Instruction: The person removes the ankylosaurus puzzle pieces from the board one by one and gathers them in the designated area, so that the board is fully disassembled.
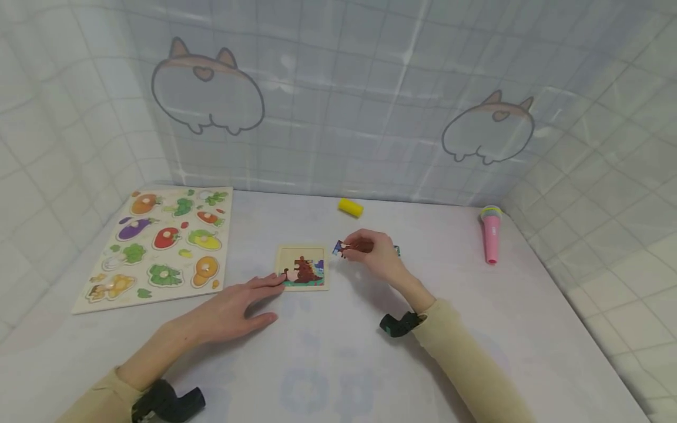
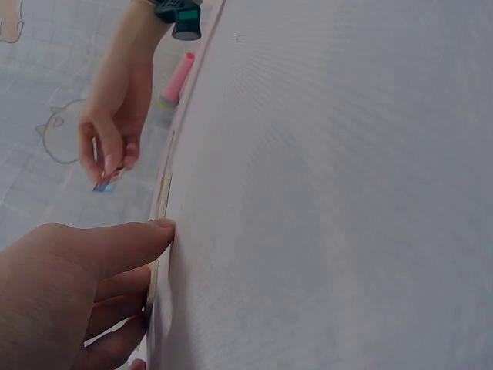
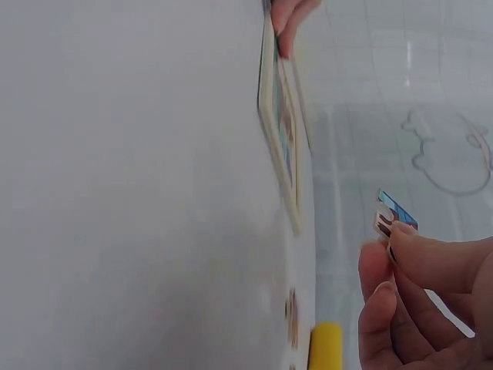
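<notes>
A small square wooden jigsaw board (image 1: 286,257) lies on the table, partly filled with a brown and green picture. My left hand (image 1: 227,311) rests at its left side, fingertips touching the lower left corner, fingers extended. My right hand (image 1: 382,257) is just right of the board, above the table. Between thumb and fingertips it pinches a jigsaw piece (image 3: 396,213) with blue and brown printing, held tilted. Another jigsaw piece (image 1: 396,251) shows partly behind the right hand. Low in the right wrist view, a brown piece (image 3: 292,317) lies on the table.
At the left lies a large vegetable peg puzzle board (image 1: 177,208). A yellow cylinder (image 1: 351,207) is near the back wall, and a pink toy microphone (image 1: 492,238) lies at the right. Patterned cloth walls (image 1: 338,135) enclose the back and sides.
</notes>
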A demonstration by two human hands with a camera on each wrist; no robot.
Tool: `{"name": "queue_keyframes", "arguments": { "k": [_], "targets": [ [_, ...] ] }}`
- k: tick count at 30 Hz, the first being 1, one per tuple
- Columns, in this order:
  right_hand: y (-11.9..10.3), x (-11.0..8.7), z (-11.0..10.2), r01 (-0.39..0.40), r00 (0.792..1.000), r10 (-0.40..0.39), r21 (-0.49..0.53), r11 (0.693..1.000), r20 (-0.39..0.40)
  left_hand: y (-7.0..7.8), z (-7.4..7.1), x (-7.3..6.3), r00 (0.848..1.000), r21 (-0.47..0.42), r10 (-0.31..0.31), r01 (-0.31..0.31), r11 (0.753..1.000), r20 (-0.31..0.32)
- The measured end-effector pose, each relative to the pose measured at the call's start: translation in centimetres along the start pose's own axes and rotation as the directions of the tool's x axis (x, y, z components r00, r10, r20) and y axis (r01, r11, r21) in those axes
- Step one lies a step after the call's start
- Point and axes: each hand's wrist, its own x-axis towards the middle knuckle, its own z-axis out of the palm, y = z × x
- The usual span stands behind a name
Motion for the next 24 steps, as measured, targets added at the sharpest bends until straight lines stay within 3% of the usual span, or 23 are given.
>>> {"name": "queue_keyframes", "arguments": {
  "k": [7,24],
  "targets": [
    [2.2,-1.4,-2.1,-0.055,0.998,0.055,-0.014,0.998,-0.029,0.1,-0.5,-0.1,1.000,0.006,-0.003,0.003,1.000,-0.004],
    [3.3,-1.8,-1.9,-0.089,0.996,0.090,-0.097,0.991,0.004,0.3,-0.1,0.0,1.000,0.001,-0.001,0.001,1.000,-0.010]
  ]
}}
